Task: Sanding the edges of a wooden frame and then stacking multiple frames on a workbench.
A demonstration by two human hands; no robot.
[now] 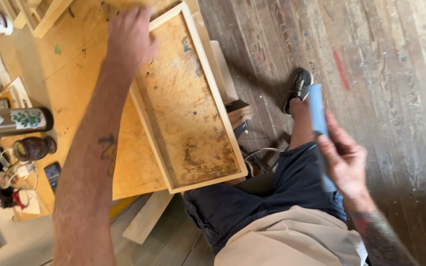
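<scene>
My left hand (pixel 128 39) rests on the far left rim of a shallow wooden frame tray (pixel 212 91) whose plywood bottom is stained with paint. The tray lies on a plywood tabletop (pixel 70 74) and juts past the table's edge over my lap. My right hand (pixel 343 160) is held out over the floor, away from the table, with its fingers closed around a long, flat, pale blue strip (pixel 317 111) that stands roughly upright. My dark shorts and one shoe (pixel 299 86) show below.
On the left of the table stand a metal flask (pixel 13 122), a dark jar (pixel 34 148), a phone (pixel 53 175) and tangled cords. Wooden parts lie at the top left. A worn, paint-marked plank floor (pixel 380 64) fills the right. A loose board (pixel 146 216) leans under the table.
</scene>
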